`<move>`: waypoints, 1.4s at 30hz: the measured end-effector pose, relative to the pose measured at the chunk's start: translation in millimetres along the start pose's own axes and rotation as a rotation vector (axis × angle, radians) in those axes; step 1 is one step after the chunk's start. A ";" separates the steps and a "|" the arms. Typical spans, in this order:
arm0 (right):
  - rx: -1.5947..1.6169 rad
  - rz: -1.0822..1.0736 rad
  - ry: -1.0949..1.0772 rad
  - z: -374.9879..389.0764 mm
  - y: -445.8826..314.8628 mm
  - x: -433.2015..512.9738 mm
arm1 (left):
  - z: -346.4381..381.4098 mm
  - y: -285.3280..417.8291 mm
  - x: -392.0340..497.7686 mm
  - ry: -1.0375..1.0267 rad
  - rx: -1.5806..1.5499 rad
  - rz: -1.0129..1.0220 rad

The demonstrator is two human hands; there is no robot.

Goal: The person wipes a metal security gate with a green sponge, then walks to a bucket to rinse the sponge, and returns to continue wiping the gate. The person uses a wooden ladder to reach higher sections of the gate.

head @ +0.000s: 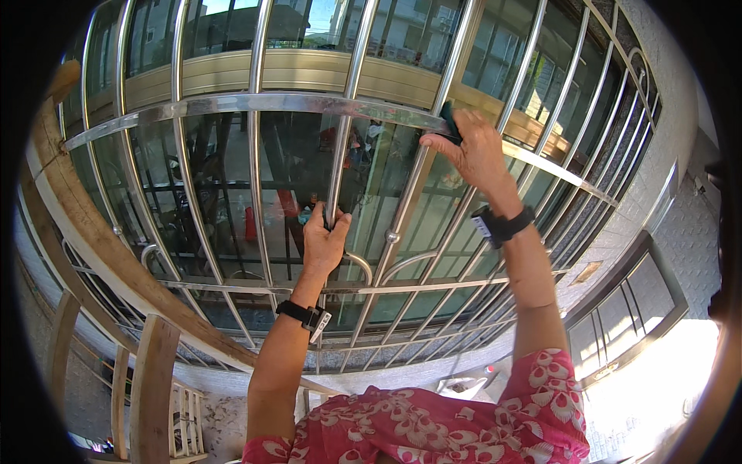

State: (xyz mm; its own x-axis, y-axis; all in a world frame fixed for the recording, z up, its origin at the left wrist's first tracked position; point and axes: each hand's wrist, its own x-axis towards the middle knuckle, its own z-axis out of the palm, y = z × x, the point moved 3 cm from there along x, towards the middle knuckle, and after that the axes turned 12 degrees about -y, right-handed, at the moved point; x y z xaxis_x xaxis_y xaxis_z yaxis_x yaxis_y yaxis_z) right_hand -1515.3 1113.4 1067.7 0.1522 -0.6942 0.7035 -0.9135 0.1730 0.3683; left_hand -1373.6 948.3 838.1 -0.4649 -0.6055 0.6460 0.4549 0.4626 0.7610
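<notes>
A stainless steel window grille with upright tubes and flat crossbars fills the space before me. My left hand (326,243) is wrapped around one upright tube (342,151), below the upper crossbar (278,103). Farther right and higher, my right hand (480,152) holds a dark green pad (449,120), which looks like a scouring pad, against that crossbar. Its palm side and part of the pad are hidden. A black strap with a small tag is on each wrist.
Sliding window panes (220,151) stand behind the bars. A thick wooden pole (110,243) slants along the left, with wooden slats (153,383) below it. Far down lie a white bag (461,387) and a framed panel (629,313) at the right.
</notes>
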 end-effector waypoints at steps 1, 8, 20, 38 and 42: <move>-0.002 0.032 -0.103 -1.0 6.3 3.7 | -0.1 0.0 0.3 -0.008 -0.013 0.014; 0.006 0.101 -0.343 -3.6 16.3 8.8 | -2.2 -3.2 -0.9 -0.040 -0.035 -0.034; 0.318 0.018 0.556 2.3 -8.8 -42.3 | -2.6 2.6 -3.0 -0.032 0.080 -0.051; 0.199 -0.053 -0.037 6.8 -89.2 72.6 | 2.8 -6.4 -1.1 0.023 -0.075 -0.015; 0.239 -0.055 -0.109 10.4 -83.1 67.2 | 4.8 -11.8 -0.8 0.074 -0.027 0.000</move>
State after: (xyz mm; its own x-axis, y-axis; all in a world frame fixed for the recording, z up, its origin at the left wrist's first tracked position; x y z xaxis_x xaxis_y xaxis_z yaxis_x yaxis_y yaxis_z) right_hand -1433.1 1045.0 1078.1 0.1746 -0.7714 0.6119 -0.9700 -0.0281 0.2413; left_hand -1382.2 946.5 828.9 -0.4080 -0.6524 0.6386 0.4754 0.4453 0.7587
